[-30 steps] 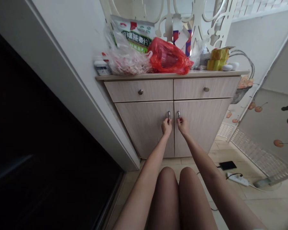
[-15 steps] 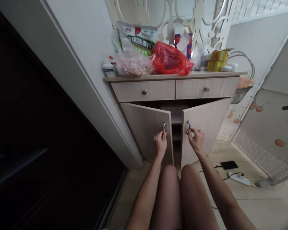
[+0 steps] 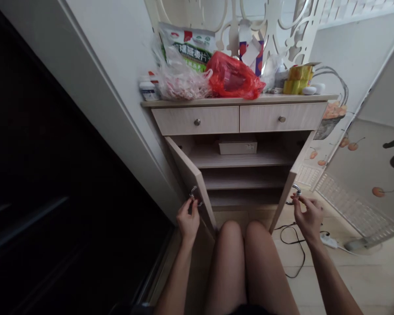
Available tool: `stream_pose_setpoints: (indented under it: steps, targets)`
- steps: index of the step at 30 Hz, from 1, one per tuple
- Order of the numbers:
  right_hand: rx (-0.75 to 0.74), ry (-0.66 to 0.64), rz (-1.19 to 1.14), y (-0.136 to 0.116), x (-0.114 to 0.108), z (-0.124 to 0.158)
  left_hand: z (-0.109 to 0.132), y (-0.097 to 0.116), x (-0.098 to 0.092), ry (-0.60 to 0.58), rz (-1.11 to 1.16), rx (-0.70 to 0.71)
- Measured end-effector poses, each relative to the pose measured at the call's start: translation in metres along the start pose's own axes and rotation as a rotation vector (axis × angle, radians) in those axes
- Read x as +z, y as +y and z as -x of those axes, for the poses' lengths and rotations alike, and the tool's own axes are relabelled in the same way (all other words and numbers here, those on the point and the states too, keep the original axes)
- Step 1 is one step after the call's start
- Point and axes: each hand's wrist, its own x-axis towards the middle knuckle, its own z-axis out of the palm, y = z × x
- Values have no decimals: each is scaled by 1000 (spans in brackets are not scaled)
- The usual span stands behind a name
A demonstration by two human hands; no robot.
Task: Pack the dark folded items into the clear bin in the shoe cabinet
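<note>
Both doors of a pale wooden cabinet stand swung outward, one on each side of my knees. My left hand (image 3: pixel 188 217) grips the curved metal handle (image 3: pixel 193 191) of the left door (image 3: pixel 192 175). On the other side, my right hand (image 3: pixel 307 215) has its fingers closed on the matching handle (image 3: pixel 297 188) of the right door (image 3: pixel 291 175). Between the doors the inside shows, with shelves (image 3: pixel 243 161) one above another. A white box (image 3: pixel 238 147) sits on the upper shelf, towards the back.
On the cabinet top (image 3: pixel 197 103) lie a red plastic bag (image 3: pixel 233 78), a clear bag (image 3: pixel 187 85), a printed food packet (image 3: pixel 193 43) and a white bottle (image 3: pixel 148 91). Two drawers with round knobs are closed. A black cable (image 3: pixel 298 249) and a power strip (image 3: pixel 328 240) lie on the floor at right.
Both cabinet doors have swung much wider apart, my hands moving outward and nearer with the handles. The shelves and white box inside have come into clear view.
</note>
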Motion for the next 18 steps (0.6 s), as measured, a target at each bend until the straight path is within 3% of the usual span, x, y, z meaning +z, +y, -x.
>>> stream_pose_setpoints:
  steps: [4, 8, 13, 18]
  targets:
    - [-2, 68, 40, 20, -27, 2, -4, -18, -32, 127, -72, -20]
    - [21, 113, 97, 58, -52, 3, -18, -36, -69, 202, -152, -8]
    - [133, 102, 108, 106, -81, -3, -41, -55, -112, 234, -299, -39]
    - [262, 106, 100, 125, -109, -19, -63, -66, -142, 236, -346, -154]
